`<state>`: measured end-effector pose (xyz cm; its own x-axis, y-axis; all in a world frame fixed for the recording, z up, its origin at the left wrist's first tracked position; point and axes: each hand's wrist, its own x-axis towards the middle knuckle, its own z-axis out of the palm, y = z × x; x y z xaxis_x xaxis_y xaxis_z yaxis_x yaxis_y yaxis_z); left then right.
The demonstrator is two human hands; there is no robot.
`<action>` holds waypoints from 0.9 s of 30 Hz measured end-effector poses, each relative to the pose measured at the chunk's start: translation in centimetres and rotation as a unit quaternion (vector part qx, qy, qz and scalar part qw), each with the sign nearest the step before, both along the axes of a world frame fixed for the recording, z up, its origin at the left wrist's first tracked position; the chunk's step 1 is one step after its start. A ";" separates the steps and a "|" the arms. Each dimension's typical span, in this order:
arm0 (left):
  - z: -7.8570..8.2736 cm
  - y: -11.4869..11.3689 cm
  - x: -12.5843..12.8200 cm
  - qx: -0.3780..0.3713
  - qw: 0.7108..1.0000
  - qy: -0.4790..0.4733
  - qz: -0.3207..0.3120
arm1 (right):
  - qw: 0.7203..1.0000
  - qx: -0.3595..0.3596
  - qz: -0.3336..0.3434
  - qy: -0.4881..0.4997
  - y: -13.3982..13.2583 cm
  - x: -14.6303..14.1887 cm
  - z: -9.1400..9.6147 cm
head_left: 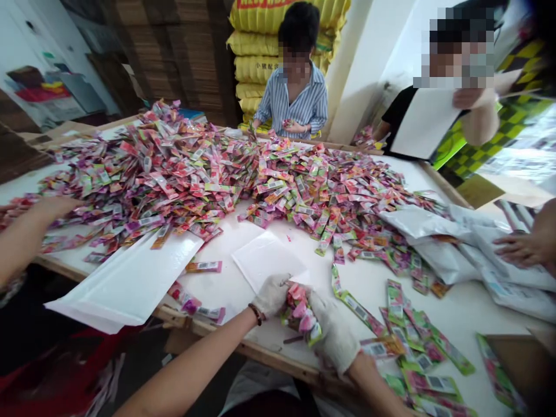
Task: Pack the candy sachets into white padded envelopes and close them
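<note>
My left hand (273,296), in a white knit glove, grips one side of a bundle of small colourful sachets (299,308) above the near table edge. From the other side my right hand (334,327), gloved alike, is closed round the same bundle. The sachets are pink, red and green, and their lower ends hang toward me. Just beyond my left hand a white mailer bag (266,258) lies flat on the table (226,295). More loose sachets (425,347) are strewn to the right of my right hand.
A large heap of sachets (186,168) covers the far half. A white mailer (130,284) overhangs the left edge, near another person's arm (35,231). Filled white bags (452,249) lie at right, touched by someone's hand (530,243). Two people (295,98) (443,110) stand across.
</note>
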<state>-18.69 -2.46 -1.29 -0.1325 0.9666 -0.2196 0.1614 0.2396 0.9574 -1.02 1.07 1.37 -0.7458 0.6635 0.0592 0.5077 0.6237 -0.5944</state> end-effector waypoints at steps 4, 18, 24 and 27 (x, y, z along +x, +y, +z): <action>0.7 -0.8 -0.5 0.073 0.995 0.057 -0.023 | 0.996 -0.061 -0.006 -0.063 2.5 -1.0 1.7; 3.4 0.1 2.0 0.010 0.958 0.272 0.088 | 0.973 -0.041 0.035 -0.225 4.0 -4.4 4.0; 2.2 1.0 2.1 0.015 0.946 0.303 0.115 | 0.993 0.089 -0.021 -0.081 -0.4 -2.1 1.3; 2.3 1.2 1.2 0.038 0.970 0.223 0.085 | 0.990 0.089 -0.008 -0.108 -0.4 -1.5 1.3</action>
